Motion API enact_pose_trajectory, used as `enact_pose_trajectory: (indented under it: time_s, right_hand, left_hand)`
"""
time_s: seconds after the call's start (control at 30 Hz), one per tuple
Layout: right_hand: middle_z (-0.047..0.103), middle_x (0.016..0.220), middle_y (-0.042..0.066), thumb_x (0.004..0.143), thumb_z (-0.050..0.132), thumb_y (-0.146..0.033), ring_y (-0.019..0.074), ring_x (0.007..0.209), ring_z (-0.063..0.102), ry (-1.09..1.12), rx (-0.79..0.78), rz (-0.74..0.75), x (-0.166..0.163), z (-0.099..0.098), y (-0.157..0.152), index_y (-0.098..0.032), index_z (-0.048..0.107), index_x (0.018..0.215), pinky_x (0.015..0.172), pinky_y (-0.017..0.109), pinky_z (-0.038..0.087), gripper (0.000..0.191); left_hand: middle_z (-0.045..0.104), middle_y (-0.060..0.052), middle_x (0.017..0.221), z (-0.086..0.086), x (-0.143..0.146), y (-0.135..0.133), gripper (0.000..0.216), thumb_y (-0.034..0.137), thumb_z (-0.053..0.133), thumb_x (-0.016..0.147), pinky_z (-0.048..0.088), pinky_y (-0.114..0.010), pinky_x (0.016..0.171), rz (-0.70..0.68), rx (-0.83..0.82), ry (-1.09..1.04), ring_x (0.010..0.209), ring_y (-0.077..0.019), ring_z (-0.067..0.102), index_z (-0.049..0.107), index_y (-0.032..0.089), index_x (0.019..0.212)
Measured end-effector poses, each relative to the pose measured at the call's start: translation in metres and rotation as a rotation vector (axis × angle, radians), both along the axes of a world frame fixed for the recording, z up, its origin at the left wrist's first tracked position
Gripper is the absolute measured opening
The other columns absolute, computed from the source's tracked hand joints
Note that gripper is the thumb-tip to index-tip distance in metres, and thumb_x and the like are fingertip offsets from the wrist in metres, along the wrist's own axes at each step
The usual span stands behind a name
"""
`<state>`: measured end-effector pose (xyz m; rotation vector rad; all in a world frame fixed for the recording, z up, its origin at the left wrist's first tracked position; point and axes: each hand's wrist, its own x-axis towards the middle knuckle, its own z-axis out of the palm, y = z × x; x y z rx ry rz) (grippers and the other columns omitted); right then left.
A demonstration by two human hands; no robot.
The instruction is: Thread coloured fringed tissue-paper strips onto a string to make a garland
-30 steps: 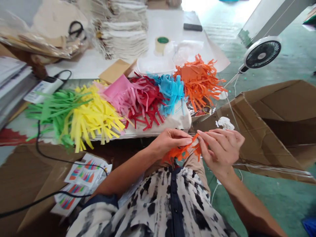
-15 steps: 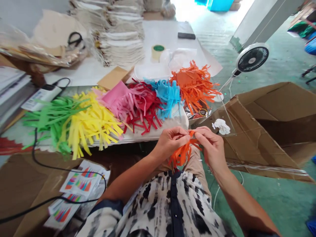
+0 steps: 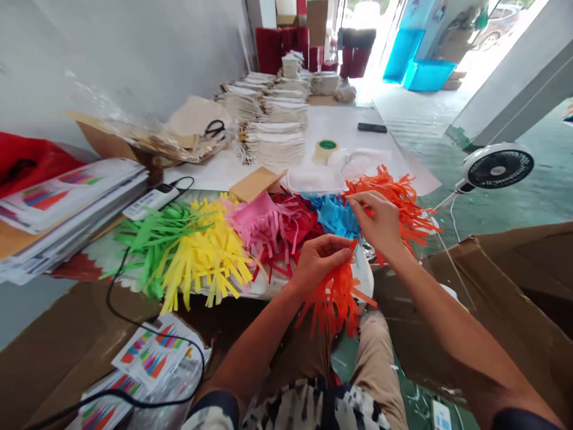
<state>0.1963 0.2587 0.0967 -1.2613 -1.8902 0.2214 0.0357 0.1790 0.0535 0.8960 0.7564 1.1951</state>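
Right hand now at orange pile

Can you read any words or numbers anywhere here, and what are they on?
No words or numbers can be read.
The printed cards show only coloured fringe pictures.
The stacked sheets carry print that is too blurred.
The white power strip has markings that are too small.

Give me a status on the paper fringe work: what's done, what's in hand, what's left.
Done: the left hand pinches one orange fringe piece, hanging loose over the lap. In hand: the right hand is at the table, fingers at the edge of the blue pile beside the orange pile. Left: red, pink, yellow and green piles lie untouched; nothing from them is in either hand.
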Motion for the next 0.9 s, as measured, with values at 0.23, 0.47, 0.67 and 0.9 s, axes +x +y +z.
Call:
enact_pose_trajectory:
  time_s: [0.23,0.47,0.67,0.9]
  right_hand:
    - [0.078,0.12,0.019,0.1,0.056,-0.029,0.0317,0.121,0.066,-0.464,-0.318,-0.159,-0.06,-0.012,0.14,-0.017,0.081,0.116,0.103,0.043,0.045,0.032]
    - [0.079,0.117,0.02,0.078,0.08,-0.022,0.0324,0.112,0.072,-0.547,-0.549,-0.159,-0.079,-0.018,0.182,-0.017,0.083,0.104,0.095,0.041,0.052,0.027]
    - [0.08,0.116,0.016,0.089,0.067,-0.026,0.0313,0.115,0.07,-0.405,-0.431,-0.156,-0.077,-0.015,0.16,-0.021,0.085,0.1,0.101,0.041,0.048,0.021]
    - [0.079,0.098,0.007,0.099,0.058,-0.046,0.019,0.085,0.07,-0.121,-0.276,-0.044,-0.037,0.012,0.073,-0.018,0.079,0.105,0.079,0.031,0.053,0.035]
  left_hand:
    - [0.065,0.0,0.075,-0.003,-0.018,0.049,0.025,0.029,0.087,0.071,0.055,-0.03,0.067,-0.293,-0.12,-0.397,0.057,-0.0104,0.06,0.068,0.016,0.083]
    - [0.056,0.002,0.077,-0.008,-0.019,0.048,0.019,0.023,0.079,0.073,0.048,-0.024,0.066,-0.265,-0.233,-0.531,0.056,-0.0048,0.043,0.066,0.015,0.084]
    - [0.061,0.001,0.083,-0.013,-0.019,0.054,0.031,0.031,0.091,0.072,0.05,-0.023,0.067,-0.026,-0.232,-0.448,0.064,-0.0062,0.051,0.068,0.016,0.087]
    - [0.068,0.002,0.08,-0.01,-0.017,0.048,0.037,0.04,0.095,0.072,0.048,-0.021,0.067,0.218,-0.071,-0.232,0.069,-0.0084,0.062,0.077,0.018,0.095]
